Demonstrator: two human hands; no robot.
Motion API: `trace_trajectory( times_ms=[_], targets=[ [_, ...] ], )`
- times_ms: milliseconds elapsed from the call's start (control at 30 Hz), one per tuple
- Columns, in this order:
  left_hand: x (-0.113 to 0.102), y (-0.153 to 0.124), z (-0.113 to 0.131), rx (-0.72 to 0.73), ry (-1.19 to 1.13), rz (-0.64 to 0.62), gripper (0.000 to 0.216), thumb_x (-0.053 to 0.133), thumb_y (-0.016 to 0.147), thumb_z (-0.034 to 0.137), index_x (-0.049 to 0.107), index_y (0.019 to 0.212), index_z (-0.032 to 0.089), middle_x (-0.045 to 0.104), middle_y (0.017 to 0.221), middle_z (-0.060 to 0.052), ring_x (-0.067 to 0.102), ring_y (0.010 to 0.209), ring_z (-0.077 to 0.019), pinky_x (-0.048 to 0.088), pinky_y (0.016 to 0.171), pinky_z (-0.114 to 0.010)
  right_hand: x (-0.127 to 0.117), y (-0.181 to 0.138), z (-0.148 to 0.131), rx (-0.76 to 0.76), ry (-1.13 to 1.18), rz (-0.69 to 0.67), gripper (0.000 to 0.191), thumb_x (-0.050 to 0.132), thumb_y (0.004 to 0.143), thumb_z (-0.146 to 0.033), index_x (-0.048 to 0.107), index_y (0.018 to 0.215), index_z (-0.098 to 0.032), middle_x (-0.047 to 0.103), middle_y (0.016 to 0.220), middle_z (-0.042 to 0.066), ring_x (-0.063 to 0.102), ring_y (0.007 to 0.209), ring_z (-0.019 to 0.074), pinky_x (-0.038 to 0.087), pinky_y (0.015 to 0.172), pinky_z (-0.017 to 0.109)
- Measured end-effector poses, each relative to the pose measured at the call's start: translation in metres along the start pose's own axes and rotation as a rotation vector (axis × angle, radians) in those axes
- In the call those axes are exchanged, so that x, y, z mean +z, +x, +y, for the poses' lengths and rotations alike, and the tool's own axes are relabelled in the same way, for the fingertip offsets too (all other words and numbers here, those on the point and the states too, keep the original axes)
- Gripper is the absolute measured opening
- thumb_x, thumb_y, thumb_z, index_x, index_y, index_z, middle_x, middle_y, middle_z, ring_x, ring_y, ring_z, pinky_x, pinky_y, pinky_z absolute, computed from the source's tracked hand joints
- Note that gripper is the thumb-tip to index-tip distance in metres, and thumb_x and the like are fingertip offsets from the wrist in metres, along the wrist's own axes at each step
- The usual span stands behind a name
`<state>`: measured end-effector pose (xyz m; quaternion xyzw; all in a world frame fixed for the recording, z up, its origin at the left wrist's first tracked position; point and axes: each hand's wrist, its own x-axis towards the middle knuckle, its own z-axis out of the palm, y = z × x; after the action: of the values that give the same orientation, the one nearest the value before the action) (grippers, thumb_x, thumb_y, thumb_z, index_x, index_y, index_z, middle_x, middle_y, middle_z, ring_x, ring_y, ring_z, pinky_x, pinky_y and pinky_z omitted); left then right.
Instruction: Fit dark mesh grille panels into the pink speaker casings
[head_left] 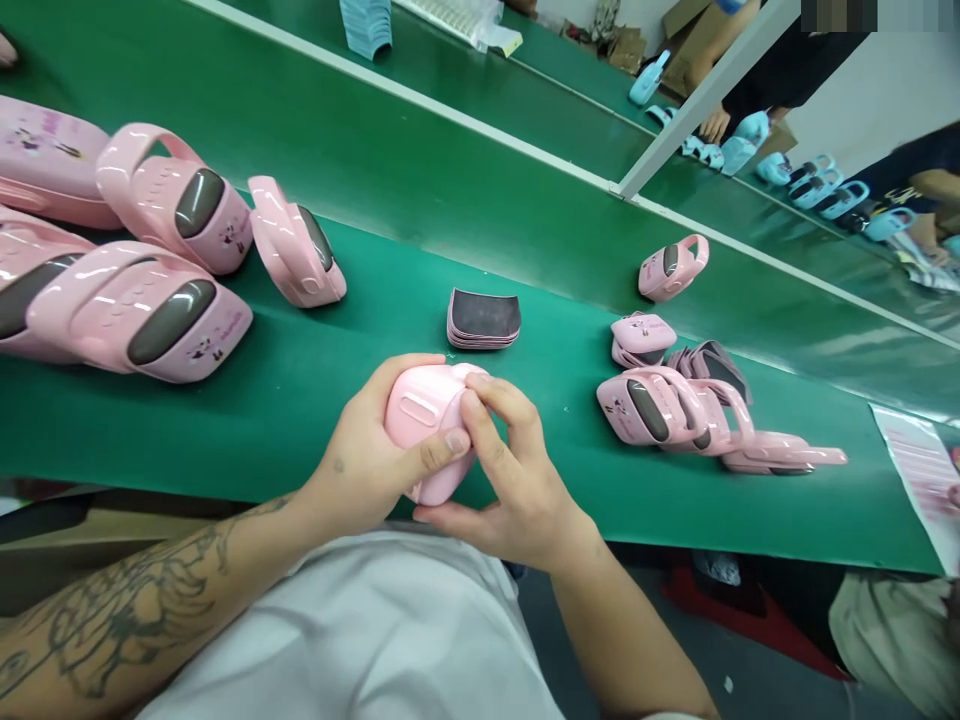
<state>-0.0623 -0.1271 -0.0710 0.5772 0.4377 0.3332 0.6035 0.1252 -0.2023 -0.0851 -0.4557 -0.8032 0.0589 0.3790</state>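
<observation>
Work on one pink shell (418, 395) is apparently under way: it is being held between both hands, above the near part of the green surface (555, 370). The left hand's (367, 450) fingers are gripping one side, thumb lying across it; the right hand's (521, 480) are pressing the opposite edge. What is remaining cannot be told. The shell is looking smooth, rounded and unprinted on its visible face, showing an oblong outline. Printed, handled pink units (142, 300) are resting at left and right, seemingly further along.

Remotely I am seeing both forearms (180, 590) converging | left hand (371, 465) is gripping, thumb (439, 453) lying across | right hand (529, 505) is holding its fingers (491, 445) bent
</observation>
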Motion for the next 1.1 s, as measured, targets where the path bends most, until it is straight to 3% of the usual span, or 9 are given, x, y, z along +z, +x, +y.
trace_trajectory(
  times_ms=[133,233,300,400,500,600,733,867,1100],
  targets=[
    [0.002,-0.003,-0.011,-0.108,-0.35,-0.013,0.076,0.093,0.077,0.062,0.065,0.134,0.02,0.077,0.123,-0.011,0.074,0.107,-0.0308,0.063,0.085,-0.038,0.011,-0.018,-0.008,0.209,0.051,0.084,0.109,0.073,0.096,-0.072,0.02,0.178,-0.022,0.041,0.171,0.025,0.045,0.16,0.0407,0.053,0.123,0.064],
    [0.01,-0.011,-0.018,-0.078,-0.505,0.106,0.07,0.087,0.083,0.064,0.064,0.133,0.022,0.074,0.131,-0.011,0.072,0.118,-0.0319,0.063,0.091,-0.039,0.03,-0.037,-0.018,0.575,0.234,0.309,0.076,0.058,0.107,-0.067,0.046,0.164,-0.019,0.065,0.145,0.021,0.073,0.123,0.0305,0.069,0.094,0.046],
    [0.018,-0.02,-0.026,0.054,-0.511,0.195,0.07,0.084,0.086,0.067,0.063,0.139,0.027,0.071,0.138,-0.009,0.069,0.126,-0.0318,0.063,0.094,-0.038,0.043,-0.043,-0.027,0.707,0.527,0.273,0.067,0.044,0.112,-0.067,0.058,0.154,-0.017,0.075,0.128,0.018,0.078,0.099,0.0248,0.069,0.078,0.039],
    [0.028,-0.032,-0.042,0.256,-0.518,0.224,0.079,0.083,0.086,0.072,0.058,0.151,0.033,0.069,0.144,-0.008,0.07,0.127,-0.0305,0.064,0.092,-0.035,0.052,-0.037,-0.043,0.737,1.012,0.148,0.076,0.043,0.107,-0.077,0.063,0.15,-0.018,0.079,0.13,0.017,0.08,0.106,0.0283,0.07,0.086,0.043],
    [0.023,-0.035,-0.056,0.363,-0.497,0.161,0.088,0.088,0.083,0.07,0.057,0.156,0.031,0.069,0.149,-0.011,0.072,0.126,-0.0312,0.065,0.091,-0.033,0.045,-0.025,-0.052,0.847,1.237,0.295,0.067,0.062,0.102,-0.073,0.064,0.149,-0.025,0.077,0.14,0.013,0.076,0.124,0.0301,0.065,0.104,0.045],
    [-0.001,-0.03,-0.056,0.335,-0.37,-0.036,0.089,0.089,0.085,0.064,0.059,0.159,0.024,0.067,0.156,-0.017,0.069,0.137,-0.0362,0.063,0.105,-0.037,0.033,-0.024,-0.046,0.819,1.165,0.381,0.069,0.083,0.091,-0.066,0.066,0.146,-0.028,0.073,0.148,0.01,0.069,0.136,0.0323,0.059,0.116,0.047],
    [-0.037,-0.018,-0.049,0.175,-0.154,-0.236,0.105,0.1,0.075,0.053,0.054,0.164,0.023,0.069,0.155,-0.018,0.068,0.142,-0.0412,0.061,0.113,-0.042,0.029,-0.041,-0.023,0.739,0.849,0.275,0.085,0.093,0.082,-0.062,0.061,0.154,-0.029,0.063,0.156,0.012,0.058,0.148,0.0359,0.05,0.125,0.053],
    [-0.052,-0.008,-0.055,0.041,-0.021,-0.256,0.104,0.104,0.069,0.045,0.059,0.16,0.024,0.076,0.145,-0.015,0.071,0.137,-0.0421,0.062,0.113,-0.047,0.041,-0.058,-0.004,0.67,0.592,0.191,0.087,0.092,0.083,-0.064,0.059,0.156,-0.031,0.06,0.15,0.013,0.059,0.142,0.0361,0.05,0.123,0.057],
    [-0.055,-0.004,-0.078,-0.017,-0.018,-0.178,0.092,0.105,0.065,0.047,0.07,0.147,0.024,0.075,0.148,-0.014,0.073,0.133,-0.0398,0.063,0.111,-0.046,0.046,-0.058,0.011,0.606,0.571,0.078,0.083,0.088,0.092,-0.051,0.05,0.163,-0.032,0.055,0.164,0.013,0.055,0.152,0.0343,0.047,0.128,0.055]
  ],
)
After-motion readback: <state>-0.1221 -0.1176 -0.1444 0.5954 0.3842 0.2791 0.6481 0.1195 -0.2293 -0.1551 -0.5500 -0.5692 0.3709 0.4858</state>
